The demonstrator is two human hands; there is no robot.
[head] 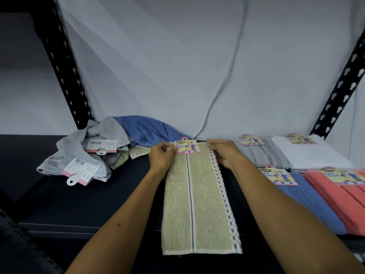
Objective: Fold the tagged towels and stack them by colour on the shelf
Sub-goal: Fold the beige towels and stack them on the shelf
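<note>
A beige towel (pixel 199 202) with a grey stripe and a checked right border lies folded lengthwise on the dark shelf (pixel 79 204), its near end hanging over the front edge. A "Face Towel" tag (pixel 187 146) sits at its far end. My left hand (pixel 162 155) pinches the far left corner beside the tag. My right hand (pixel 224 154) grips the far right corner. Folded stacks lie to the right: grey striped (pixel 262 155), white (pixel 310 153), blue (pixel 308 202) and coral (pixel 341 200).
At the back left is a loose heap of unfolded towels (pixel 94 151), grey, blue and beige, with pink-edged tags showing. Black perforated uprights (pixel 65 62) stand at both rear corners. A grey cable (pixel 227 76) runs down the wall behind.
</note>
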